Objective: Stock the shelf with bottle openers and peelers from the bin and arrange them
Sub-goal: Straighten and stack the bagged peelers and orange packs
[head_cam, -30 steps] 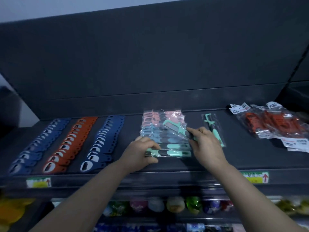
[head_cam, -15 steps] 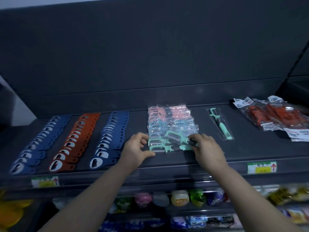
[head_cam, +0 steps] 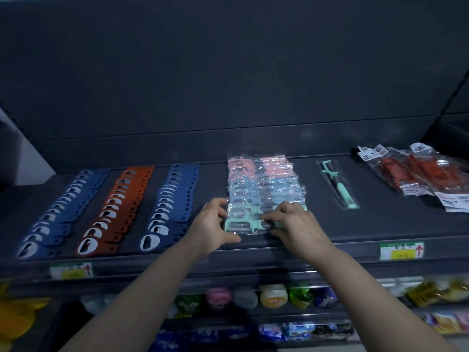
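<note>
Gripping the front peeler packet (head_cam: 239, 226) from both sides, the two hands sat close together near the front edge of the dark shelf (head_cam: 355, 232). The left hand (head_cam: 212, 224) had its fingers curled over the packet's left edge, with the thumb stretched out under its near side. The right hand (head_cam: 295, 223) pinched the packet's right part, fingertips bent down onto the clear wrapping. That packet held a mint-green peeler lying crosswise, and it formed the nearest piece of the peeler stack (head_cam: 264, 179), an overlapping row of bagged peelers running back toward the rear wall: mint at the front, pale blue in the middle, pink at the back.

Just right of the stack, apart from it, a single peeler (head_cam: 338, 185) in its own narrow bag lay lengthwise, head pointing to the back. On the left of the shelf lay three overlapping rows of bottle openers: a blue row (head_cam: 58, 212), an orange row (head_cam: 115, 207) and a second blue row (head_cam: 170, 204).

At the far right lay some red packets (head_cam: 418, 174) with white labels; their contents looked like small red items, though blur made that uncertain. Price labels (head_cam: 401, 251) were fixed to the shelf's front rail, and colourful goods (head_cam: 272, 295) filled the shelf below.
</note>
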A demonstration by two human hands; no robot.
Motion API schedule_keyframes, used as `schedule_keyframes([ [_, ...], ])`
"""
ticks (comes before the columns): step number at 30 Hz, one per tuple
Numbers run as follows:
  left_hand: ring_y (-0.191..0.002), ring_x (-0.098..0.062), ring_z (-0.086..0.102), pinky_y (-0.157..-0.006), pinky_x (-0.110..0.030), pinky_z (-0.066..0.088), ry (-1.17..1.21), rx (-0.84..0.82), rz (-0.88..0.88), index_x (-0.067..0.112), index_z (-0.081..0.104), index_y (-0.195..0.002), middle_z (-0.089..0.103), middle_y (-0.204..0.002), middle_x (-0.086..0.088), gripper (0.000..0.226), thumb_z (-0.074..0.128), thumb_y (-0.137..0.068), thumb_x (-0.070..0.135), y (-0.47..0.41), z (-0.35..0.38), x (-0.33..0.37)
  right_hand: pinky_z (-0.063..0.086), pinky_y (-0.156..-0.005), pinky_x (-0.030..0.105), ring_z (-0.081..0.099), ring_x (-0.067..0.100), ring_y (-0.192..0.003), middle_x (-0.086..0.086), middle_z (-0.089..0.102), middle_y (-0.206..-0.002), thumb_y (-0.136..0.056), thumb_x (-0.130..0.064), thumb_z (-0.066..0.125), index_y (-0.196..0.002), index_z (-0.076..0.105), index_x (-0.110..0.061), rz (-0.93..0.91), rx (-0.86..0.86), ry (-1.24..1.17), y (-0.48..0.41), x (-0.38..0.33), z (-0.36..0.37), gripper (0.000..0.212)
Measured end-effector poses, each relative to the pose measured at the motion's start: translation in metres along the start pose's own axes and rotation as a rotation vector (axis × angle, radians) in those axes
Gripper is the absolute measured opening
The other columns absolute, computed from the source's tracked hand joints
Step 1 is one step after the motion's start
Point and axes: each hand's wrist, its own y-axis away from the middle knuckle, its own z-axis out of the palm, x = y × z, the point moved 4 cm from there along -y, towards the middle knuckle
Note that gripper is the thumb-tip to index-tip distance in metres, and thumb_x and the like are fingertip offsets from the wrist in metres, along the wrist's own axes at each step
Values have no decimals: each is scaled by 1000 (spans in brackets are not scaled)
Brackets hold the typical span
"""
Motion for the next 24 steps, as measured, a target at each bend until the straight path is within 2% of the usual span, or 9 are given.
schedule_keyframes([
  [2, -96, -6, 48, -81, -16, 38, -23, -24, 17, 26, 42, -134, 47, -112, 6, 82, 87, -66, 25, 4, -5, -2, 33, -93, 34, 42, 15, -120, -10, 50, -117, -90, -28, 62, -130, 54, -43, 20, -48, 36, -2, -4, 1, 43],
  [5, -93, -8, 52, -77, -13, 42, 24, -6, 17, 26, 52, -127, 50, -108, 8, 72, 88, -65, 32, 6, -8, -3, 31, -93, 33, 41, 14, -122, -11, 50, -120, -90, -29, 62, -130, 52, -47, 39, -69, 93, -2, -5, -1, 45],
  [9, -87, -11, 57, -77, -17, 48, -2, 21, 20, 19, 58, -121, 55, -103, 5, 56, 85, -71, 23, 7, -3, 0, 29, -89, 33, 39, 14, -119, -13, 51, -121, -87, -34, 65, -129, 49, -51, 67, -59, 158, -2, 1, -6, 49],
  [13, -84, -9, 58, -77, -18, 49, -54, 50, 28, 18, 58, -120, 56, -107, 4, 55, 84, -72, 24, 6, 0, 3, 32, -101, 39, 28, 17, -131, -12, 37, -142, -80, -40, 71, -136, 44, -47, 186, -42, 26, 4, 13, -11, 63],
  [15, -84, -6, 60, -80, -21, 50, -73, 65, 22, 19, 55, -126, 55, -115, 4, 63, 85, -71, 26, 5, 0, 3, 32, -109, 42, 24, 23, -138, -6, 28, -152, -84, -33, 69, -137, 45, -43, 224, -68, -33, 3, 18, -8, 60],
  [19, -87, -10, 63, -90, -29, 51, -123, 72, -3, 18, 54, -133, 57, -123, 1, 67, 83, -74, 26, -2, 5, 4, 26, -114, 32, 24, 27, -142, 2, 29, -154, -91, -17, 60, -130, 56, -37, 209, -46, -46, -4, 26, 5, 44],
  [24, -104, -21, 60, -97, -36, 47, -210, 108, -17, 13, 50, -138, 54, -127, -5, 64, 76, -81, 27, -16, 12, 10, 20, -116, 49, 15, 32, -145, 5, 34, -152, -90, -5, 55, -126, 61, -33, 235, -30, -85, -19, 34, 11, 46],
])
